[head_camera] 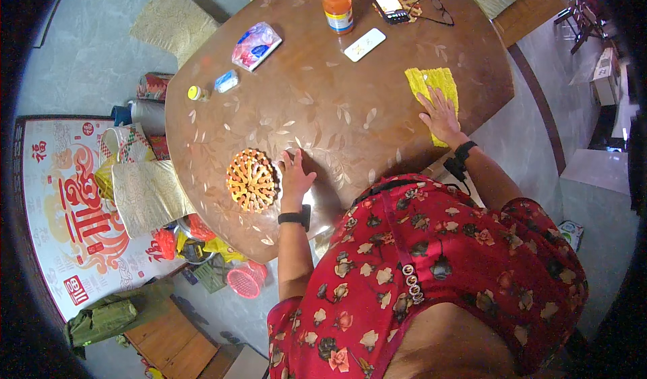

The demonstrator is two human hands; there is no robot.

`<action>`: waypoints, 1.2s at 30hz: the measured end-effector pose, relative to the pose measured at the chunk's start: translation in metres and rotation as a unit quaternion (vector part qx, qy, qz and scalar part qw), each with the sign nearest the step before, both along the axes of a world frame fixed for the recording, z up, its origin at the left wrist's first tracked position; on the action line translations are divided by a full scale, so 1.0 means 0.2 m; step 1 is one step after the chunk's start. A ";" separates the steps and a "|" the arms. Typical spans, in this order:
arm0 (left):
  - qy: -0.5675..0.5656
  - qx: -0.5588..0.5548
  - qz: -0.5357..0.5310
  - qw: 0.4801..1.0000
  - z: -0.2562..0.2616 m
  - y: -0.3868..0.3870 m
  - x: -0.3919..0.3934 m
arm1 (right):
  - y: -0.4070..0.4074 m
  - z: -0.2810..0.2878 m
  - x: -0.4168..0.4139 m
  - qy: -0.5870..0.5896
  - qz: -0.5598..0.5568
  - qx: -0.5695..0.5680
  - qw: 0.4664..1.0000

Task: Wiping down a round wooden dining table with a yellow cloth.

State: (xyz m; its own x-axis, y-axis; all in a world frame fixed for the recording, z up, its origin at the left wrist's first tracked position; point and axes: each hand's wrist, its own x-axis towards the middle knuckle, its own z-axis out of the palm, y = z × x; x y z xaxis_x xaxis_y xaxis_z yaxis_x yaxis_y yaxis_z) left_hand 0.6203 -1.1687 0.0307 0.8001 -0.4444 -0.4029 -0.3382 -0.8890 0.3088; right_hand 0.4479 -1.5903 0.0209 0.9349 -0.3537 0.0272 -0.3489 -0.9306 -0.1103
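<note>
My right hand [441, 115] lies with fingers spread on a yellow cloth [445, 78], flat on the brown table [323, 96] near its right edge. On the left, my left hand [295, 177] rests on the tabletop with its fingers apart, holding nothing. Just beside it lies a round wooden trivet [251, 181] with a beaded look. Each wrist wears a black band.
On the table stand a bottle of orange liquid [337, 5], a tissue pack [256, 46], a small blue-and-white pack [226, 81], a yellow-lidded jar [197, 93], a white phone-like object [364, 45], a black device [389, 5] and eyeglasses [441, 11]. Chairs surround it.
</note>
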 end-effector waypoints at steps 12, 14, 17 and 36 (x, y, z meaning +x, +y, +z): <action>-0.001 0.000 -0.001 1.000 0.01 -0.01 0.00 | 0.00 0.01 0.00 0.001 0.002 0.009 1.000; 0.005 0.001 0.004 1.000 0.01 -0.01 0.00 | 0.00 0.01 0.00 0.001 0.002 0.009 1.000; 0.010 0.004 0.007 1.000 0.01 -0.01 0.00 | 0.00 0.00 0.00 -0.009 0.006 0.012 1.000; 0.017 0.024 0.003 1.000 0.03 -0.01 0.01 | 0.05 0.04 0.03 0.043 0.020 0.029 0.998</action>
State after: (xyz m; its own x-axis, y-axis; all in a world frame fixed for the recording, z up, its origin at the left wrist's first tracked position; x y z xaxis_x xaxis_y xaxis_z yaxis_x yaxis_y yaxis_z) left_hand 0.6229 -1.1711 0.0363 0.7883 -0.4192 -0.4504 -0.3230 -0.9050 0.2769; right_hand 0.4545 -1.5807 0.0283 0.9465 -0.3144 -0.0731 -0.3217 -0.9371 -0.1354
